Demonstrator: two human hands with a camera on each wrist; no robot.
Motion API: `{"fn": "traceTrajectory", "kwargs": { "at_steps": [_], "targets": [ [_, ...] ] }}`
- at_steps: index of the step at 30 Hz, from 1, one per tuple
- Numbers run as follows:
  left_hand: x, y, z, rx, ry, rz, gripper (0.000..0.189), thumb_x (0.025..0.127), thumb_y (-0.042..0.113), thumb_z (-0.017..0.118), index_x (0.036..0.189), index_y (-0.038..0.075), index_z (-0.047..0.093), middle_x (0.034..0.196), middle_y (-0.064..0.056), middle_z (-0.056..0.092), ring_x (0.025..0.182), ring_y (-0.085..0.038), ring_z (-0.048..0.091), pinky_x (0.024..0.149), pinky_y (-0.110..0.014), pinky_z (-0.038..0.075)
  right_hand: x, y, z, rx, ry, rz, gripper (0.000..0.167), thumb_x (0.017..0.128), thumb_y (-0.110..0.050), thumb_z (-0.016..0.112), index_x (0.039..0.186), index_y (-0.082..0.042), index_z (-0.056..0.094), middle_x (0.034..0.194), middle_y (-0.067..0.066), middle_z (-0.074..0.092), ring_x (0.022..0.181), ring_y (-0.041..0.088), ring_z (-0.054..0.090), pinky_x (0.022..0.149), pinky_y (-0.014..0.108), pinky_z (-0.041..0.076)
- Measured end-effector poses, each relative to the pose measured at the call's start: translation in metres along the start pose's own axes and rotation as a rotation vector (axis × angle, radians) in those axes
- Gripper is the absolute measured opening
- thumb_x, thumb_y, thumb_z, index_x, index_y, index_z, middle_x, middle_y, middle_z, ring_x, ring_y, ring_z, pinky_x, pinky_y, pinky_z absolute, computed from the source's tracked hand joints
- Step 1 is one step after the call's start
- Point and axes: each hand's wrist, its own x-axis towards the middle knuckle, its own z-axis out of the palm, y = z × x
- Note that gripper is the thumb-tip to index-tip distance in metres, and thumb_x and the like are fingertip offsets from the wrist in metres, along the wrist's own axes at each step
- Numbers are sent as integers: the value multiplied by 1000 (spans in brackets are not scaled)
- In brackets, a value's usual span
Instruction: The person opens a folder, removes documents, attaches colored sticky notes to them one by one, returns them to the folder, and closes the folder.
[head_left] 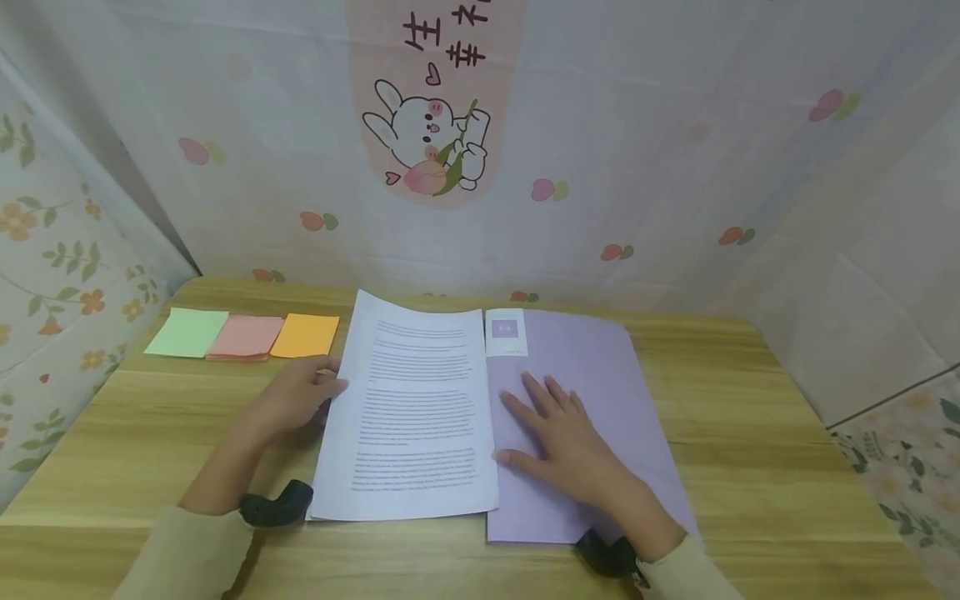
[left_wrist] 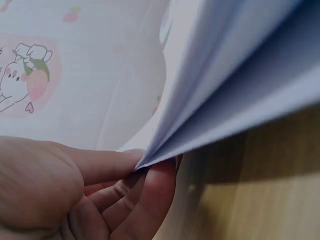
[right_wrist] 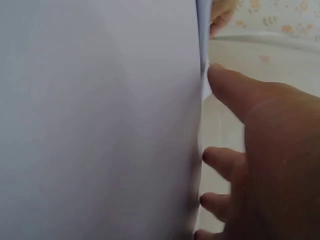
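Printed white sheets (head_left: 412, 417) lie left of centre in the head view, their edges slightly curved. My left hand (head_left: 296, 392) pinches the sheets' left edge between thumb and fingers. In the left wrist view, the sheets (left_wrist: 215, 90) fan apart above that pinch. Beside the sheets on the right is a flat purple folder (head_left: 607, 358) with a white label (head_left: 505, 332) at its upper left corner. My right hand (head_left: 566, 450) rests on the folder with fingers spread, the thumb tip right at the sheets' right edge.
Green (head_left: 186, 333), pink (head_left: 243, 337) and orange (head_left: 305, 336) sticky notes lie in a row at the back left of the wooden table (head_left: 750, 467). A patterned white curtain (head_left: 637, 150) hangs behind the table's back edge.
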Motion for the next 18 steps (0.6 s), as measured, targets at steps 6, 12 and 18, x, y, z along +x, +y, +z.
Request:
{"fn": "traceTrajectory", "kwargs": {
  "at_steps": [6,12,18],
  "targets": [
    [1,4,8,10,-10,27,36,102,12,56,132,-7,53,89,-13,69,72,-20,59,65,-30,46,-8,5,3,55,-128,76,83,91,-71,56,160,-36,27,172,6,13,157,45,8,112,82,11],
    [2,5,10,19,-4,23,36,102,12,56,133,-7,53,93,-15,70,72,-19,60,64,-30,48,-15,16,2,82,-151,105,84,91,-73,54,160,-40,21,172,1,8,158,43,3,112,83,7],
    [4,7,19,-11,-9,8,40,102,12,57,135,-9,51,99,-18,71,70,-18,62,61,-29,50,-23,35,-3,79,-166,105,83,91,-72,53,160,-43,18,173,-1,5,158,42,4,113,82,5]
  ]
}}
